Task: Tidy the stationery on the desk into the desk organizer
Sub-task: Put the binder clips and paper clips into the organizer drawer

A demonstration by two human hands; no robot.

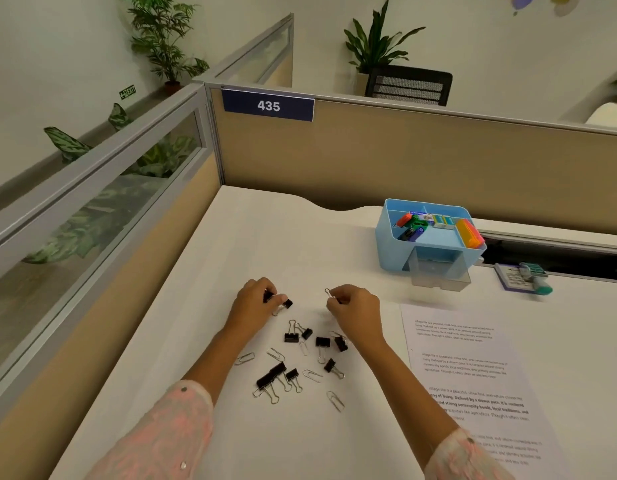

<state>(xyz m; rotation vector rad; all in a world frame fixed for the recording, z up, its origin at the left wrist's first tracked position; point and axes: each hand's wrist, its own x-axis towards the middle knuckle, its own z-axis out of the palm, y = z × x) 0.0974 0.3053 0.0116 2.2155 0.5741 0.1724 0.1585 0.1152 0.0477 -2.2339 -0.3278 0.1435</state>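
Nearest the lens, 2 pink patterned sleeves (161, 431) reach forward over the white desk (251, 244) from the bottom edge. Between the forearms lies a loose scatter of black binder clips (270, 377) and silver paper clips (335, 400), most lying apart, a few overlapping near the middle. At the far end of that scatter the left hand (255, 301) has its fingers curled around a small binder clip (268, 296), with another black clip (288, 303) just beside its fingertips. The right hand (355, 308) is curled too, pinching a wire paper clip (328, 293) that sticks up from its fingers. Beyond the hands, to the right, stands the blue desk organizer (386, 237), its upper compartments holding colourful small items and its clear front drawer (438, 277) pulled out toward the person. A wide bare stretch of desk runs between the clips and the organizer, and further bare surface extends left to the tan partition wall (369, 157). A printed sheet (473, 375) lies on the right, close beside the right forearm, and a stapler-like tool on a small card (528, 277) sits near the right edge by the dark cable gap.
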